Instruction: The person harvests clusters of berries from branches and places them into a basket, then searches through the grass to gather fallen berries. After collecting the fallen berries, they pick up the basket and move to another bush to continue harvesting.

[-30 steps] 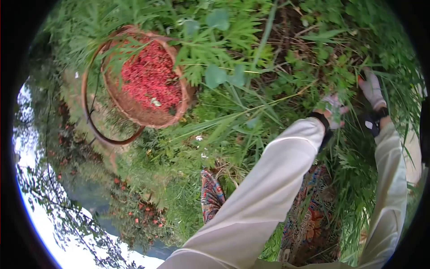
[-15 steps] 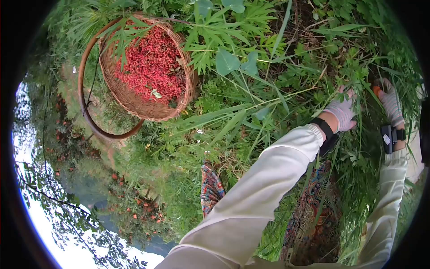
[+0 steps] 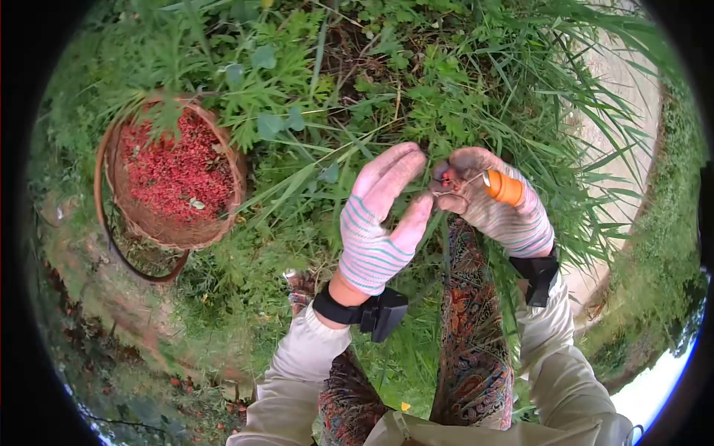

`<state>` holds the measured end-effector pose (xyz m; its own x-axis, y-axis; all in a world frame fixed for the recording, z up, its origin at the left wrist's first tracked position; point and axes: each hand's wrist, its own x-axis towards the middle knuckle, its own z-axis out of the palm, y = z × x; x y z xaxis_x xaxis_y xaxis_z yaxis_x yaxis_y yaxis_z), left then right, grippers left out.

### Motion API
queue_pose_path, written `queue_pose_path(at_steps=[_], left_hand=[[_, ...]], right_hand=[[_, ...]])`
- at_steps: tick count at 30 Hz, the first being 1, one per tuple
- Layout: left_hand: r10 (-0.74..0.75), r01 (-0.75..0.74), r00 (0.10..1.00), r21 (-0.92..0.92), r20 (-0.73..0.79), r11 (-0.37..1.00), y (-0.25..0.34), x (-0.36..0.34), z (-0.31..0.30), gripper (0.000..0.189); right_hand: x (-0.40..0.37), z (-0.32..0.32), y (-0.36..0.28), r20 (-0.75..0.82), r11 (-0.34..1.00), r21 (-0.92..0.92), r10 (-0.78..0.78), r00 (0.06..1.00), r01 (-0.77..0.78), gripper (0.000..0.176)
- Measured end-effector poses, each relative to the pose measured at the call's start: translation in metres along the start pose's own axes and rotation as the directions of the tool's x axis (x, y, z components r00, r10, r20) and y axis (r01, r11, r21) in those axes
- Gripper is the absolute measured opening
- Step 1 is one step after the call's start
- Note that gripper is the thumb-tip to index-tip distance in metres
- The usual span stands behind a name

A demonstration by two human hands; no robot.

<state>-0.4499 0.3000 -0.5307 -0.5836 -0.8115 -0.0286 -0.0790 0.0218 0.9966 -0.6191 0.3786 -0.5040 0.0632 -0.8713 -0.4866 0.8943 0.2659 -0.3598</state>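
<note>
My left hand (image 3: 383, 215), in a striped glove with a pink palm side, is raised in the centre, thumb and fingers apart and nothing visible between them. Facing it from the right, my right hand (image 3: 498, 204) wears a similar glove with an orange band (image 3: 503, 187) round a finger. Its fingertips pinch a small cluster of red berries (image 3: 448, 177) with thin stems. The cluster is close to my left fingertips. At the left a wicker basket (image 3: 236, 178) with a curved handle holds many red berries (image 3: 178, 167), partly behind leaves.
Green grass and leafy weeds (image 3: 439, 97) surround the hands. A pale paved strip (image 3: 621, 97) runs along the right side. Patterned cloth (image 3: 472, 349) covers my legs below the hands. Bushes with orange-red spots (image 3: 178, 383) stand at the lower left.
Both hands have come out of the grass at the right into the centre, and the berry cluster now shows in my right hand. The view has turned, with the basket lower and further left.
</note>
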Motion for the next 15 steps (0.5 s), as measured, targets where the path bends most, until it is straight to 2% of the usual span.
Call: queue_pose_path(at_steps=[2,4,5,6,8,9,10,12,13,14,15], left_hand=[[0.034,-0.031,0.999,0.117,-0.029,0.993,0.024,-0.010,-0.040,0.041],[0.139,-0.137,0.990,0.322,0.015,0.937,0.047,-0.013,-0.075,0.045],[0.147,-0.144,0.989,0.332,0.017,0.932,0.053,-0.015,-0.087,0.046],[0.151,-0.144,0.989,0.350,0.008,0.926,0.058,-0.019,-0.099,0.046],[0.087,-0.083,0.996,0.483,0.014,0.872,0.064,-0.028,-0.120,0.042],[0.124,-0.086,0.992,0.540,-0.035,0.837,0.062,-0.033,-0.126,0.035],[0.127,-0.083,0.991,0.554,-0.042,0.828,0.059,-0.039,-0.134,0.035],[0.144,-0.073,0.987,0.588,-0.074,0.805,0.054,-0.054,-0.150,0.028],[0.122,-0.055,0.990,0.582,-0.077,0.811,0.056,-0.062,-0.157,0.025],[0.103,-0.041,0.992,0.572,-0.077,0.819,0.057,-0.070,-0.162,0.024],[0.059,-0.014,0.996,0.552,-0.063,0.834,0.056,-0.078,-0.169,0.024]], right_hand=[[0.010,0.032,0.018,-0.123,0.999,-0.028,0.017,0.992,-0.020,0.070],[0.021,0.056,0.045,-0.030,0.999,0.035,-0.005,1.000,0.006,0.070],[0.026,0.067,0.058,0.044,0.995,0.098,-0.029,0.999,0.024,0.069],[0.029,0.080,0.068,0.064,0.995,0.103,-0.022,0.998,0.016,0.069],[0.033,0.108,0.087,-0.023,1.000,0.004,0.027,0.999,-0.027,0.070],[0.037,0.110,0.102,0.050,0.999,0.026,-0.035,0.998,0.034,0.071],[0.036,0.115,0.112,0.066,0.999,0.032,-0.029,0.997,0.027,0.071],[0.035,0.132,0.132,-0.083,0.998,-0.064,-0.010,0.996,0.004,0.072],[0.034,0.138,0.137,-0.185,0.979,-0.197,0.024,0.982,-0.061,0.071],[0.033,0.140,0.147,-0.173,0.979,-0.193,0.037,0.984,-0.071,0.071],[0.033,0.140,0.158,-0.209,0.975,-0.223,-0.036,0.977,-0.012,0.071]])
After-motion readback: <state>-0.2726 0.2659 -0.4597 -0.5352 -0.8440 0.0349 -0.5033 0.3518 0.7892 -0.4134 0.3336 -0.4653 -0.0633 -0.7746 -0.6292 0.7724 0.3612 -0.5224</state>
